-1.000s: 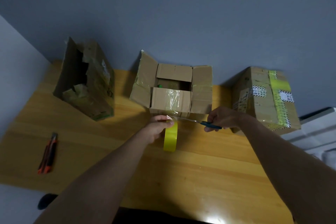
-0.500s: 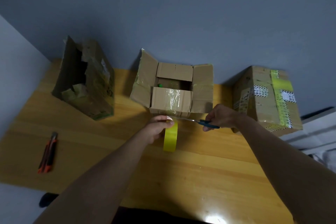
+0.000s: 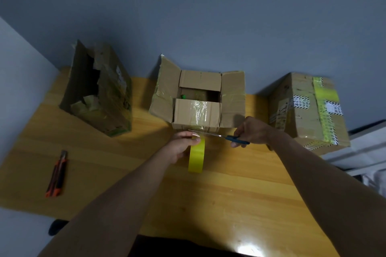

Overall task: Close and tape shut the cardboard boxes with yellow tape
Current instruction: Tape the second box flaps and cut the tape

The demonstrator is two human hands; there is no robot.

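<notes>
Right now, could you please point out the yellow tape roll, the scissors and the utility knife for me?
yellow tape roll (image 3: 196,158): head view, on its outer yellow face.
scissors (image 3: 237,139): head view, on the blue handle.
utility knife (image 3: 56,175): head view, on the middle of its orange-and-black body.

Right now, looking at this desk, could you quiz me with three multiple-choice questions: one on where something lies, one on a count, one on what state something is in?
1. Where does the orange utility knife lie?
A. On the table's left part, apart from the boxes
B. Inside the middle box
C. On top of the right box

2. How many cardboard boxes stand on the table?
A. One
B. Three
C. Five

3. In what state is the middle box?
A. Taped shut with yellow tape
C. Crushed flat
B. Top flaps open

Answers: 1 A, the knife lies alone near the left edge. 2 B, the torn left box, the middle box and the right box. 3 B, its flaps stand apart and the inside shows, while the left hand holds the yellow tape roll and the right hand holds blue-handled scissors.
</notes>
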